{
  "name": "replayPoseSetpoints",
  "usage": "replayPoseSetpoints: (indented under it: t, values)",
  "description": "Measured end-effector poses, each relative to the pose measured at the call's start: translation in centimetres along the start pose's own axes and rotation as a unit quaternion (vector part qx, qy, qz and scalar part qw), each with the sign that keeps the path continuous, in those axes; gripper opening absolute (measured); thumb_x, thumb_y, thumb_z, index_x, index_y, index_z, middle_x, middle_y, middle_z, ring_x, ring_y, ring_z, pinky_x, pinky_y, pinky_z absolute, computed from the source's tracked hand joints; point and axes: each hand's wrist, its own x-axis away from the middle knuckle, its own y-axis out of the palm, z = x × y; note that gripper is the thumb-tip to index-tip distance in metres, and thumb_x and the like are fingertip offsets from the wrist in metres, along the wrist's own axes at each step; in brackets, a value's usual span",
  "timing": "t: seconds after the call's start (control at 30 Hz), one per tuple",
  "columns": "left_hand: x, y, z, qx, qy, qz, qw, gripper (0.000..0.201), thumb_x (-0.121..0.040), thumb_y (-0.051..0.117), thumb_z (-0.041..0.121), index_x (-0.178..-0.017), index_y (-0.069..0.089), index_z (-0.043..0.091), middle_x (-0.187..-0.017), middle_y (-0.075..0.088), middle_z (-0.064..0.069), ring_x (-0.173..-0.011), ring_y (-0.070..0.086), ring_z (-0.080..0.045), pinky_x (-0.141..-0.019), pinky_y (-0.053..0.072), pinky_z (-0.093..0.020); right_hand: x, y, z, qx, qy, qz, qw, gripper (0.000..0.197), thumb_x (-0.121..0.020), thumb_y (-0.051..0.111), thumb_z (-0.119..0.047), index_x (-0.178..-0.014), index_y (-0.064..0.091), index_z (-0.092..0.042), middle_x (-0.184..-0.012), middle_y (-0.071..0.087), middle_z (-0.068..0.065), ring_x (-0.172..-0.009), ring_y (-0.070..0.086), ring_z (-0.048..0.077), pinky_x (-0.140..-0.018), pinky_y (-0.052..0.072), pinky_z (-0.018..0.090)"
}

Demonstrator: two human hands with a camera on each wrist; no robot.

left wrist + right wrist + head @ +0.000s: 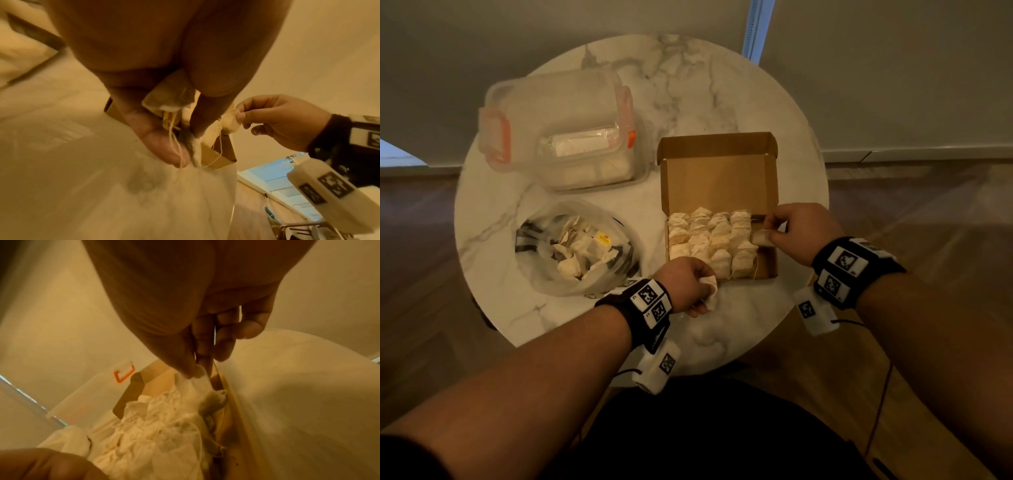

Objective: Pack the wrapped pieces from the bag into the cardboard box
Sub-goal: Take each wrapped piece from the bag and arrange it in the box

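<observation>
An open cardboard box point(717, 178) lies on the round marble table point(688, 89), its near half filled with rows of pale wrapped pieces point(709, 240). My right hand point(774, 231) pinches one wrapped piece point(761, 237) over the box's right side; in the right wrist view that wrapped piece point(193, 381) hangs from the fingertips above the packed rows. My left hand point(700, 291) grips another wrapped piece point(709, 285) just in front of the box's near left corner; the same piece point(168, 99) shows in the left wrist view. The clear plastic bag point(575, 246) with more pieces sits left of the box.
A clear lidded plastic container point(558, 126) with orange clips stands at the back left of the table. The box's lid flap point(715, 145) stands up at the far side. Wooden floor surrounds the table; a wall runs behind it.
</observation>
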Motion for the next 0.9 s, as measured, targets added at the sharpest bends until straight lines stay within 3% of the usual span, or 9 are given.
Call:
replayPoseSetpoints:
  t: [0.13, 0.27, 0.4, 0.53, 0.6, 0.67, 0.77, 0.83, 0.9]
  values:
    - [-0.3, -0.1, -0.5, -0.029, -0.001, 0.008, 1.0, 0.026, -0.098, 0.062, 0.007, -0.123, 0.061, 0.011, -0.081, 0.075, -0.015, -0.061, 0.074, -0.017, -0.063, 0.064, -0.035, -1.9, 1.0, 0.1, 0.051, -0.014, 0.022, 0.998, 0.009, -0.092, 0.065, -0.032, -0.095, 0.073, -0.029, -0.093, 0.056, -0.005, -0.091, 0.06, 0.023, -0.076, 0.048, 0.035]
    - [-0.3, -0.2, -0.6, -0.034, 0.001, 0.016, 0.999, 0.03, -0.098, 0.062, 0.007, -0.127, 0.061, 0.01, -0.079, 0.075, -0.014, -0.057, 0.072, -0.013, -0.058, 0.062, -0.029, -2.7, 1.6, 0.1, 0.027, 0.002, 0.051, 0.998, 0.009, -0.092, 0.065, -0.04, -0.096, 0.069, -0.034, -0.085, 0.05, -0.009, -0.086, 0.056, 0.021, -0.071, 0.045, 0.034]
    - [-0.2, -0.1, -0.5, -0.029, -0.001, 0.016, 0.999, 0.027, -0.098, 0.062, 0.008, -0.125, 0.061, 0.011, -0.073, 0.073, -0.01, -0.053, 0.071, -0.011, -0.056, 0.061, -0.027, -2.3, 2.0, 0.3, 0.008, -0.011, 0.059, 0.998, 0.022, -0.093, 0.064, -0.052, -0.103, 0.069, -0.034, -0.091, 0.058, -0.008, -0.086, 0.056, 0.018, -0.071, 0.041, 0.031]
    - [-0.3, 0.0, -0.3, -0.025, -0.003, 0.017, 1.0, 0.021, -0.099, 0.062, 0.007, -0.118, 0.06, 0.013, -0.074, 0.073, -0.01, -0.053, 0.07, -0.011, -0.057, 0.062, -0.028, -0.6, 2.2, 0.6, -0.009, -0.028, 0.087, 0.996, 0.019, -0.096, 0.061, -0.049, -0.104, 0.065, -0.033, -0.095, 0.063, -0.011, -0.086, 0.058, 0.016, -0.071, 0.043, 0.03]
    - [-0.3, -0.1, -0.3, -0.028, -0.005, 0.018, 0.999, 0.019, -0.099, 0.063, 0.008, -0.116, 0.06, 0.015, -0.077, 0.074, -0.011, -0.055, 0.071, -0.012, -0.058, 0.063, -0.029, 0.5, 2.8, 0.5, 0.042, -0.048, 0.063, 0.996, 0.016, -0.097, 0.056, -0.042, -0.104, 0.068, -0.032, -0.098, 0.067, -0.008, -0.087, 0.06, 0.017, -0.072, 0.045, 0.031]
    - [-0.3, -0.1, -0.2, -0.03, -0.006, 0.018, 0.999, 0.017, -0.098, 0.063, 0.008, -0.114, 0.061, 0.016, -0.077, 0.074, -0.011, -0.056, 0.071, -0.011, -0.058, 0.062, -0.028, 1.3, 3.6, 0.5, 0.116, -0.068, -0.002, 0.991, 0.026, -0.098, 0.049, -0.038, -0.115, 0.068, -0.034, -0.105, 0.07, -0.003, -0.091, 0.062, 0.022, -0.075, 0.05, 0.034]
    - [-0.2, -0.1, 0.0, -0.045, -0.005, 0.024, 0.999, 0.014, -0.098, 0.062, 0.008, -0.108, 0.061, 0.019, -0.071, 0.073, -0.008, -0.051, 0.069, -0.008, -0.056, 0.061, -0.026, 1.0, 4.3, 0.2, 0.181, -0.074, -0.069, 0.978, 0.038, -0.099, 0.043, -0.03, -0.134, 0.057, -0.036, -0.12, 0.067, 0.002, -0.103, 0.064, 0.028, -0.082, 0.053, 0.037]
    - [-0.2, -0.3, 0.0, -0.061, -0.009, 0.029, 0.998, 0.014, -0.098, 0.062, 0.009, -0.107, 0.062, 0.019, -0.072, 0.074, -0.009, -0.051, 0.069, -0.009, -0.058, 0.062, -0.029, 0.3, 4.4, -0.3, 0.201, -0.065, -0.088, 0.973, 0.039, -0.098, 0.042, -0.028, -0.133, 0.058, -0.032, -0.13, 0.063, -0.001, -0.108, 0.064, 0.026, -0.088, 0.055, 0.04]
    - [-0.3, -0.5, -0.2, -0.074, -0.015, 0.034, 0.997, 0.018, -0.097, 0.063, 0.009, -0.112, 0.063, 0.018, -0.075, 0.075, -0.012, -0.057, 0.073, -0.014, -0.064, 0.065, -0.036, -0.4, 4.2, -0.8, 0.225, -0.041, -0.085, 0.97, 0.034, -0.099, 0.042, -0.027, -0.124, 0.064, -0.027, -0.126, 0.064, 0.0, -0.107, 0.064, 0.025, -0.088, 0.055, 0.04]
